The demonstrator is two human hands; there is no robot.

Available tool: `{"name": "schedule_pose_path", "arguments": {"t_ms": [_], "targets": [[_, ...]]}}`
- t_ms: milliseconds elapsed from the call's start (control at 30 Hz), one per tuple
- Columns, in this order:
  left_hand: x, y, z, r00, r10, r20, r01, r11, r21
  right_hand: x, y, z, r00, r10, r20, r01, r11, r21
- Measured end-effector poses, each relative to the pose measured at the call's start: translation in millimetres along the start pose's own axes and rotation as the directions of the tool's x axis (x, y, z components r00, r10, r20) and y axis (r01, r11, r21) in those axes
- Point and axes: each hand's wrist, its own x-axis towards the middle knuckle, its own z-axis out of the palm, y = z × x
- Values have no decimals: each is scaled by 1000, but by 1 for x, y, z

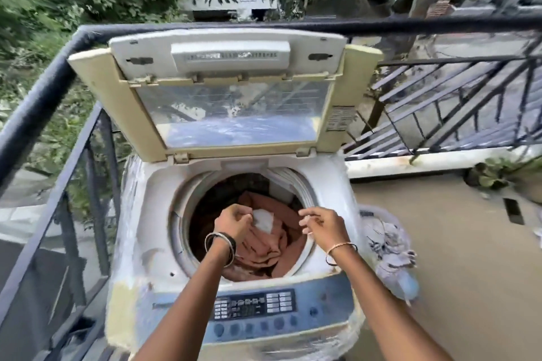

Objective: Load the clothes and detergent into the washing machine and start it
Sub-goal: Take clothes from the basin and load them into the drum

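A top-loading washing machine (158,243) stands before me with its lid (234,102) raised upright. Peach-brown clothes (269,246) lie inside the drum. Over the drum opening, my left hand (233,221) pinches a small white detergent sachet (264,220) by its left edge. My right hand (321,226) hovers over the drum's right rim with its fingers curled and slightly apart; I cannot tell whether it holds a torn scrap. The blue control panel (255,306) with buttons sits at the machine's near edge, between my forearms.
A dark metal balcony railing (52,132) runs along the left and behind the machine. A clear plastic cover (387,246) bunches at the machine's right side. Tan balcony floor (454,243) lies to the right, with a potted plant (495,173) at the far right.
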Motion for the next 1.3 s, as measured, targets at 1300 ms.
{"name": "schedule_pose_path", "arguments": {"t_ms": [1300], "targets": [[-72,122,438,969,168,179,-220,918,329,30,257,-327,905,349,-244,-278,918,283]]}}
